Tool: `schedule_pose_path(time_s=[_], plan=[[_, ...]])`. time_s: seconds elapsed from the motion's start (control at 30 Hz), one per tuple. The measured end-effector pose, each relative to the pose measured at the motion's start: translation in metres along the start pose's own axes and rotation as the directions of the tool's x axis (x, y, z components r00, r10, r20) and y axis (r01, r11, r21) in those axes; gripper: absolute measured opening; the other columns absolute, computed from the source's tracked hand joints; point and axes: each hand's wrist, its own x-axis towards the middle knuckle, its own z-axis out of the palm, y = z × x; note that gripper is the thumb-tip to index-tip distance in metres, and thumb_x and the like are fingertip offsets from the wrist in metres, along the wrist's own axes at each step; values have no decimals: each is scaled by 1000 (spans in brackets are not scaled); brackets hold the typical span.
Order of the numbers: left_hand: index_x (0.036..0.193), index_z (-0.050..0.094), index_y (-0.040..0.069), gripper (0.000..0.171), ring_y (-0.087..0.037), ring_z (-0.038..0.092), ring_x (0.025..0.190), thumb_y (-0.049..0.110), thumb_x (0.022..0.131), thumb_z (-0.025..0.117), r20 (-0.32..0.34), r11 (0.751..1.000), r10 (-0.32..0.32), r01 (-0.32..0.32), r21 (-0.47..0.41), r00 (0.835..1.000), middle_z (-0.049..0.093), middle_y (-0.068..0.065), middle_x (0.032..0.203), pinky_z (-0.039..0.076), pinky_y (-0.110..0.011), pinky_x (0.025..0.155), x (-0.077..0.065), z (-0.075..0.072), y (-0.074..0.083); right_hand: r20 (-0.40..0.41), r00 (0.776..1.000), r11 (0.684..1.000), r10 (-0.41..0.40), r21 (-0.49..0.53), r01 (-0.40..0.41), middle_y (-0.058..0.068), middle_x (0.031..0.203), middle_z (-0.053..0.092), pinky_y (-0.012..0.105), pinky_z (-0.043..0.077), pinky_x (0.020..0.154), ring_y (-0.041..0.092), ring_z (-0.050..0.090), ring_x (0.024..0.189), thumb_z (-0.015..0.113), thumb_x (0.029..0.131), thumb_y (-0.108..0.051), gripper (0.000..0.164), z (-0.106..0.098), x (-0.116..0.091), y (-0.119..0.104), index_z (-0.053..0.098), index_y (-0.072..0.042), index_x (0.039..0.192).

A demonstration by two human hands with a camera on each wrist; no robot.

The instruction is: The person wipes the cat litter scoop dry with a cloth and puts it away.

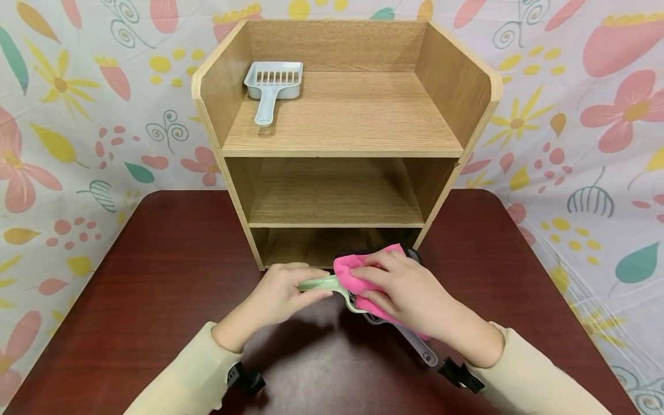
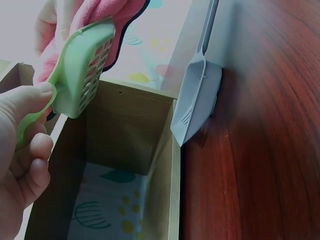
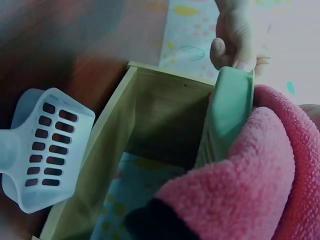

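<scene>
My left hand (image 1: 280, 294) grips a light green litter scoop (image 1: 321, 282) by its handle, thumb along it in the left wrist view. The slotted scoop head (image 2: 82, 70) is tilted on its side. My right hand (image 1: 412, 291) holds a fluffy pink cloth (image 1: 358, 279) with dark edging, draped over the scoop head. In the right wrist view, the cloth (image 3: 245, 175) lies against the green scoop (image 3: 230, 107) and hides part of it. Below, a grey litter scoop (image 1: 421, 347) rests on the table, its head mostly hidden by the cloth and right hand in the head view.
A wooden shelf unit (image 1: 342, 153) stands at the back of the dark red table (image 1: 171, 276), just beyond my hands. On its top level, to the left, sits a pale blue-grey litter scoop in a matching tray (image 1: 275, 86). Flower-patterned fabric (image 1: 62, 144) hangs behind.
</scene>
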Motion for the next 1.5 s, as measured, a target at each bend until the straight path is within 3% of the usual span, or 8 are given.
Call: schedule_pose_path(time_s=[0.27,0.5,0.63,0.87,1.07,1.5], plan=[[96,73,4,23,-1,51,56,15,76,78,-20,999,31,-31,19,999,71,-3,81,41,-8,52,-2,1,0,73,996,996,61,-72,-56,-3,102,62,30,51,63,15,60,84,72,83,-29,21,0,3,-3,71,-25,103],[98,73,4,25,1,50,56,19,78,76,-1,996,61,-61,62,998,71,-3,83,42,-8,54,-4,4,-3,150,984,987,97,-141,-76,-3,82,52,26,42,47,18,52,71,71,82,-37,17,0,1,-3,66,-23,89],[97,73,4,24,0,52,57,19,78,77,-3,996,61,-60,69,998,71,-4,84,44,-9,55,-5,4,-3,170,979,984,110,-157,-84,-3,78,47,26,38,45,19,48,68,72,80,-40,20,-4,-1,-1,63,-23,84],[95,73,5,24,-3,53,58,17,75,79,-25,997,56,-55,52,998,72,-3,83,44,-10,55,-2,4,-3,131,987,993,89,-88,-78,-3,89,56,23,43,47,10,53,70,73,81,-33,21,-1,-1,1,68,-23,99],[95,73,6,23,-5,56,60,16,75,79,-27,998,53,-52,46,998,71,-2,82,45,-11,57,1,7,-2,114,991,996,74,-58,-68,-3,92,59,23,48,53,11,55,74,73,81,-24,24,0,3,-1,70,-21,105],[98,73,5,25,0,52,55,23,81,74,-7,990,102,-101,100,995,70,-3,82,42,-8,53,-2,4,-3,193,977,982,91,-179,-56,-3,75,46,27,40,46,13,45,64,74,79,-35,18,-8,3,-4,62,-22,83]])
